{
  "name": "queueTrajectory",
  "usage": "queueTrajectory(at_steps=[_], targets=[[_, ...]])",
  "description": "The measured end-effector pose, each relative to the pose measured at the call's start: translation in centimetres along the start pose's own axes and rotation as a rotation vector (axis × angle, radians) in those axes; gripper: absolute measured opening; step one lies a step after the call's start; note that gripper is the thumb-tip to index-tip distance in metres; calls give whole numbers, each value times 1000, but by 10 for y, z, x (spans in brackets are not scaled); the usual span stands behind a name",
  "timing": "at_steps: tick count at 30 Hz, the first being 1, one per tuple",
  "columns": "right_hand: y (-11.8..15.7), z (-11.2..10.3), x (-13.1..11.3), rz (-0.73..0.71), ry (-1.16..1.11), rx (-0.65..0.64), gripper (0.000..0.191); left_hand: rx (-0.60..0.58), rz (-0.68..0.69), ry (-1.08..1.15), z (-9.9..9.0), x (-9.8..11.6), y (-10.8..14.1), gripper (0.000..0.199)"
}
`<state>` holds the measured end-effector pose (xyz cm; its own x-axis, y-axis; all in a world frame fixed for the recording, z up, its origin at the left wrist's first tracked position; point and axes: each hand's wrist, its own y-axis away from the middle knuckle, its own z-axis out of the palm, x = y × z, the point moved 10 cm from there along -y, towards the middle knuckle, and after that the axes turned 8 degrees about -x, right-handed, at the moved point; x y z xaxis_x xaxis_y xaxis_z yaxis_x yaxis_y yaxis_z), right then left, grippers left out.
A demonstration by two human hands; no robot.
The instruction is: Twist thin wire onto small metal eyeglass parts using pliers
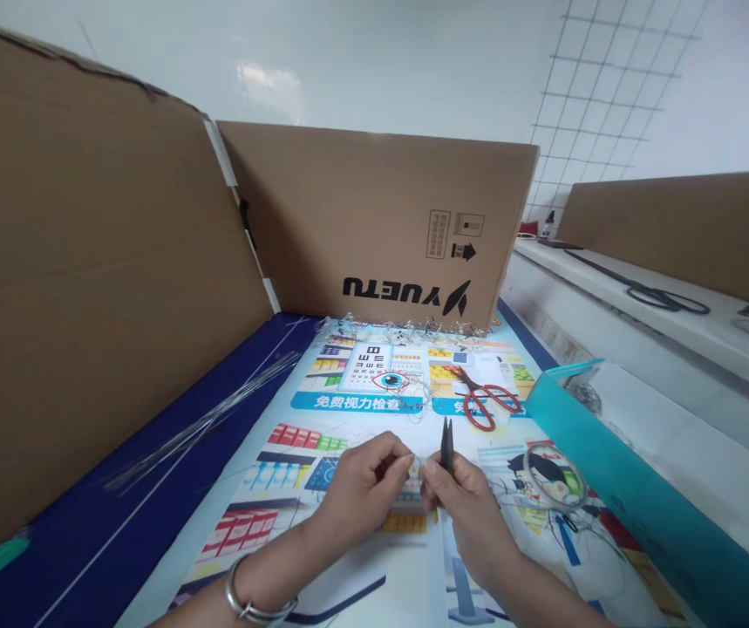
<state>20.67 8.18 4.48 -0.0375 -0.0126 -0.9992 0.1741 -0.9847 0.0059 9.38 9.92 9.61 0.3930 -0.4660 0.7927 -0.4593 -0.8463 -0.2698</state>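
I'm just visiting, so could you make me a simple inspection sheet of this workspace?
Surface: printed sheet over a dark blue surface.
Job's things: dark two-pronged tool; red-handled scissors lying beyond it; looped ring to the right.
Clutter: tangled scraps along the back; thin strands at left.
Hands: left hand pinched, contents too small to tell; right hand grips the tool.
Cables: nothing seen.
Surroundings: cardboard panel behind, printed YUETU upside down; teal box at right; black scissors on a white ledge.

At twelve o'clock, upside-down "YUETU" is printed on the cardboard [348, 209]; nearer, "免费视力检查" [357, 402] and chart E's [366, 359] are shown on the mat [341, 427].
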Motion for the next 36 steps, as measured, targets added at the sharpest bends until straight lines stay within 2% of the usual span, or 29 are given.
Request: queueTrajectory(at_steps=[9, 24, 28, 32, 36], targets=[[-1, -2, 8, 34, 26, -15, 23, -32, -18, -26, 9, -11, 0, 16], [2, -2, -12, -99, 474, -9, 15, -73, -23, -66, 24, -10, 2, 15], [0, -2, -12, -95, 511, -46, 16, -88, -21, -39, 25, -11, 2, 14], [-4, -1, -2, -52, 375, -94, 13, -139, -74, 103, 27, -22, -3, 15], [-7, 3, 9, 1, 189, -141, 17, -312, -148, 426, 38, -33, -6, 15]])
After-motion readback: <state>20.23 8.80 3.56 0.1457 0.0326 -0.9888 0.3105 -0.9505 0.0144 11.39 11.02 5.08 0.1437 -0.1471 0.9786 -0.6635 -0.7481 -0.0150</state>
